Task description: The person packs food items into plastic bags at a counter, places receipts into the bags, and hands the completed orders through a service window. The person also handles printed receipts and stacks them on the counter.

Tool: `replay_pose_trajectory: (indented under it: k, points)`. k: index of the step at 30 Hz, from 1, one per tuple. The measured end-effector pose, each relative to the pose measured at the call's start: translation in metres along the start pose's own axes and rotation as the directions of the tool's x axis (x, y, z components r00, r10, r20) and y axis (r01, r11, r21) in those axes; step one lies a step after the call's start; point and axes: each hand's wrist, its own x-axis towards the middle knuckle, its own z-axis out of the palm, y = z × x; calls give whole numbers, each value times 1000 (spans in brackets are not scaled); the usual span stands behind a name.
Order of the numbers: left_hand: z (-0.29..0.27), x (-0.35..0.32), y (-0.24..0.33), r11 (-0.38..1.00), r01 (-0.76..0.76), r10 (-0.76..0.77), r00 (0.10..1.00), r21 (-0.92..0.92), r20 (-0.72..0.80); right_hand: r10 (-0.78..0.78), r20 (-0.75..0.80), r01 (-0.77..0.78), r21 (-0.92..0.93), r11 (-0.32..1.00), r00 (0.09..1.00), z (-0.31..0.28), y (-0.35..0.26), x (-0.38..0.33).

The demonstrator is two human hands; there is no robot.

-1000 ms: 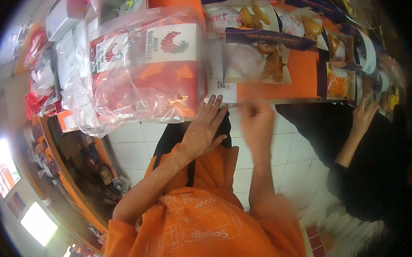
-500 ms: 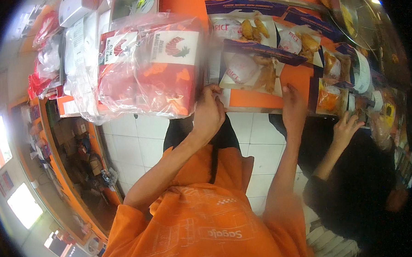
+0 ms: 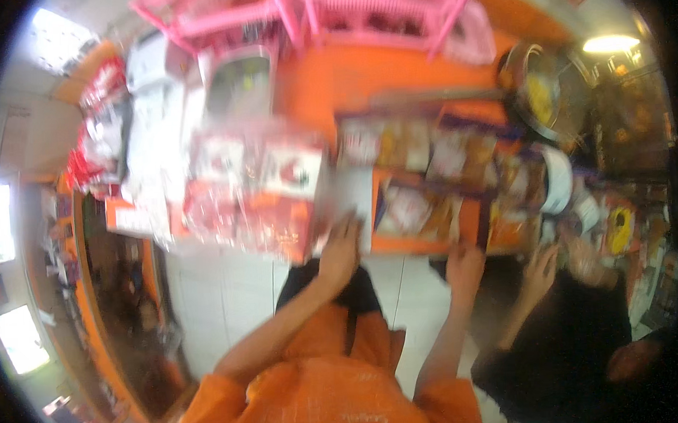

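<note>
A food pack [image 3: 408, 211] with a white wrapped bundle and browned pieces lies on the orange counter [image 3: 389, 244] before me. My left hand [image 3: 341, 253] rests at the counter's edge, between that pack and a plastic-wrapped stack of red-and-white boxes [image 3: 255, 200]. Its fingers look stretched forward, nothing visible in them. My right hand [image 3: 464, 266] is at the pack's near right corner, fingers curled and smeared by motion; whether it grips anything is unclear. More filled packs [image 3: 461, 157] with dark purple edges lie behind and to the right.
Pink plastic baskets [image 3: 383, 13] stand at the back. A long-handled pan [image 3: 538, 89] with yellow food is back right. On my right, a co-worker's bare hand [image 3: 538, 271] and gloved hand [image 3: 583, 257] work near the packs. Shelves [image 3: 127, 296] stand at far left.
The view has tilted up, bringing the pink baskets in. My left fingers have gone from curled at the pack's corner to stretched out. My right hand stays by its right side.
</note>
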Motion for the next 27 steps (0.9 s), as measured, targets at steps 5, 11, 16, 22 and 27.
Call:
replay_pose_trajectory:
  k: [5, 11, 16, 22, 27]
  points:
    - [-128, -13, 74, 895, 162, -27, 949, -416, 313, 180, 101, -203, 318, 926, 979, -84, -73, -49]
    - [-330, 105, 115, 943, -324, 297, 920, -71, -255, -409, -283, 498, 499, 709, 867, -154, -215, -25]
    - [-431, 330, 127, 782, -595, 570, 560, 186, -602, -601, -304, 671, 399, 624, 739, -216, -313, 32]
    - [-490, 484, 158, 722, -370, 525, 844, 584, -114, -745, -264, 783, 77, 617, 613, -274, -475, 211]
    - [-513, 506, 146, 711, -526, 641, 758, 466, -121, -887, -284, 885, -190, 424, 364, -234, -551, 324]
